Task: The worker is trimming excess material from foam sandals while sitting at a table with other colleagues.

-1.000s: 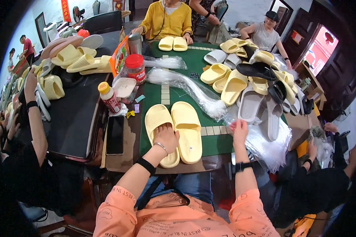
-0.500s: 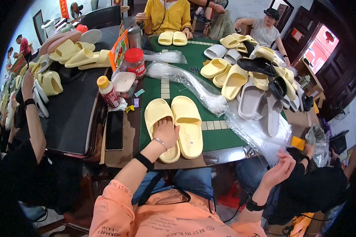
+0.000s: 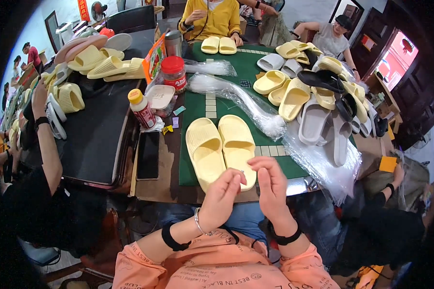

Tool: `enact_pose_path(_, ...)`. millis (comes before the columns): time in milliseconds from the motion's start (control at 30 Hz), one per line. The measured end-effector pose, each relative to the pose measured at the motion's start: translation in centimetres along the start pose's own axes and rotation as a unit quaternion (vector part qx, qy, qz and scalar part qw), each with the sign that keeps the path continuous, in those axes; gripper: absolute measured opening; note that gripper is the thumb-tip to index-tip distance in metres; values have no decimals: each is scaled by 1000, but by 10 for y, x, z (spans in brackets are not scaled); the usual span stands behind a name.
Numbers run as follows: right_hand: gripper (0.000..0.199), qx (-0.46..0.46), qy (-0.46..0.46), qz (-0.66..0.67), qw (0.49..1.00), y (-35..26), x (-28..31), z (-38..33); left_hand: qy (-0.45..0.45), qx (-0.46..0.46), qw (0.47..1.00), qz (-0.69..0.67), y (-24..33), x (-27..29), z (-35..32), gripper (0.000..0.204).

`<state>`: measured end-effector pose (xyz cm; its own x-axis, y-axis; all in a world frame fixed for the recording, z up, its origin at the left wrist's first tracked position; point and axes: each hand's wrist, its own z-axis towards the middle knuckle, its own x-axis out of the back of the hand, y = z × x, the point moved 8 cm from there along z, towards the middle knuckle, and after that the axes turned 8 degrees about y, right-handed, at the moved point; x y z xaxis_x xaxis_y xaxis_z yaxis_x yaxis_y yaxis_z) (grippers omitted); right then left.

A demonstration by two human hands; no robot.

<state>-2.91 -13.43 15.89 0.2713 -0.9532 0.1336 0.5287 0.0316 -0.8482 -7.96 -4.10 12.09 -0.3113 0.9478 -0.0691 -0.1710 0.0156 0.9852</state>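
Note:
A pair of pale yellow slippers stands side by side before me, toes away: the left slipper [image 3: 203, 144] and the right slipper [image 3: 237, 132]. My left hand [image 3: 221, 197] is over their near ends, its thumb and forefinger pinched together; whatever lies between them, if anything, is too small to name. Just to its right, my right hand [image 3: 271, 190] is raised at the right slipper's heel, thumb and fingers apart, holding nothing visible. My hands are close together but do not clearly touch. They partly cover both heels.
Clear plastic bags [image 3: 236, 103] lie beyond the slippers on the green mat [image 3: 190, 171]. A slipper heap [image 3: 318, 91] is at right, another pile [image 3: 91, 60] at left. A phone [image 3: 148, 156], bottle [image 3: 142, 111] and red-lidded jar [image 3: 173, 74] stand left. Co-workers sit around.
My left hand has come out of the left slipper and back toward me. My right hand has moved left from beside the plastic bags to the right slipper's heel. The view has shifted slightly.

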Motion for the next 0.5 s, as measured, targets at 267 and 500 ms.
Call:
enact_pose_path(267, 25, -342, -243, 87, 904, 64, -47, -72, 86, 103, 978, -163, -34, 28, 19, 20)
enact_pose_path(500, 22, -442, -174, 235, 848, 79, -46, -73, 28, 136, 986, -88, -63, 39, 60, 23)
